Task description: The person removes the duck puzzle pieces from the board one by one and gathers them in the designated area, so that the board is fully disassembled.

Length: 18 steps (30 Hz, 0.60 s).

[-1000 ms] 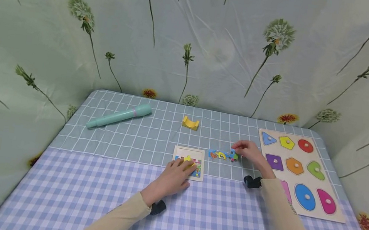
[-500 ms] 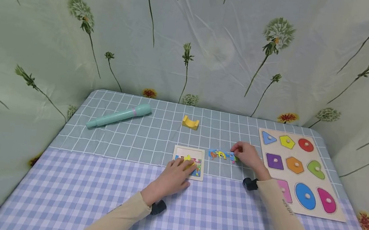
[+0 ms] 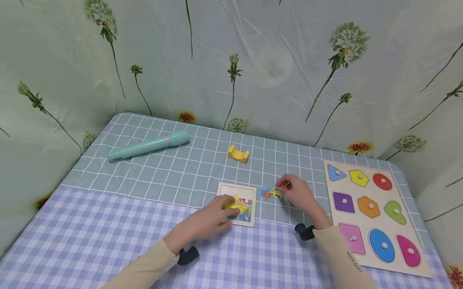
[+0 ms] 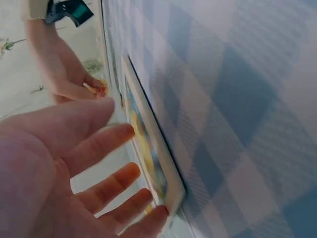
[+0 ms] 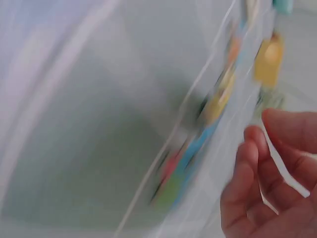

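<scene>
A small jigsaw in a pale wooden frame [image 3: 253, 211] lies mid-table, partly filled with bright pieces. My left hand [image 3: 206, 219] is at its near left side, fingers loosely extended over the yellow part of the picture; the left wrist view shows the fingertips right at the frame's edge. To the right of the frame lies a short row of loose jigsaw pieces [image 3: 268, 193]. Over this row hovers my right hand [image 3: 299, 192], partly hiding it. In the right wrist view its thumb and bent fingers hold nothing, beside a blurred yellow piece [image 5: 218, 104] and a green-and-red piece [image 5: 171, 186].
On the right lies a large wooden board [image 3: 418, 227] of knobbed coloured shapes. A yellow curved block [image 3: 238, 154] stands behind the frame. At the back left rests a teal wand-shaped object [image 3: 150, 146]. A flower-printed curtain [image 3: 276, 72] hangs behind the table.
My right hand has moved left along the row of loose pieces. My left hand has drawn back slightly to the left, uncovering more of the jigsaw.
</scene>
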Tool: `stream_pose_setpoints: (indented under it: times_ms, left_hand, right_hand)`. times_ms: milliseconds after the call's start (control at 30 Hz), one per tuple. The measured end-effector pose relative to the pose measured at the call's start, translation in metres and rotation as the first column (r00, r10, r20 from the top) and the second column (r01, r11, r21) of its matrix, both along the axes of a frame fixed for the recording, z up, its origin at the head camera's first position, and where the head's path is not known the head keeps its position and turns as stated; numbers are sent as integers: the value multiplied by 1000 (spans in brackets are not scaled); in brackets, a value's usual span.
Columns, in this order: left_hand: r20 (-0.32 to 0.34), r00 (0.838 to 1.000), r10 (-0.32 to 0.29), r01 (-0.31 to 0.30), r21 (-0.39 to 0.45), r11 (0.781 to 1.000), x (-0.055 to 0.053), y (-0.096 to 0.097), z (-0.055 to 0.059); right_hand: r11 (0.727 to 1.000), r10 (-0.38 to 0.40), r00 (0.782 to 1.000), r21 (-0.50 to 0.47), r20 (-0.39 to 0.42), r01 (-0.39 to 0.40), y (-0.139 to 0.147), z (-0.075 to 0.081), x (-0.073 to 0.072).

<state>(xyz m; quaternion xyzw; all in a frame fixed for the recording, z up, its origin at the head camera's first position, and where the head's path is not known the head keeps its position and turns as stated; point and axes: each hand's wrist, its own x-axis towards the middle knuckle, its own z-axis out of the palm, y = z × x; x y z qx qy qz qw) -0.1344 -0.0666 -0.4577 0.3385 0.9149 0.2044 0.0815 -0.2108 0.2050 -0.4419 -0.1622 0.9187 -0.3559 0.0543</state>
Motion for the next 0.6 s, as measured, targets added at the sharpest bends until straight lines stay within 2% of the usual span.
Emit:
stream_pose_setpoints:
  times_ms: [133,233,367,467,600]
  left_hand:
    - [21,1000,-10,10,4,1000,0,-5,-1]
    - [26,999,-19,19,-18,1000,1,-5,0]
    - [37,999,-18,20,-50,999,2,-4,0]
    - [37,999,-13,16,-74,997,3,-3,-1]
    - [23,1000,-8,11,-102,995,4,-1,0]
  right_hand:
    - [990,134,991,-47,28,-132,-29,2,9]
    - [978,207,978,-38,40,-206,-47,-2,13]
    - [973,229,972,31,55,-231,-62,-7,17]
    - [972,213,975,84,59,-217,-68,-8,20]
    - [973,202,978,101,53,-207,-71,-9,21]
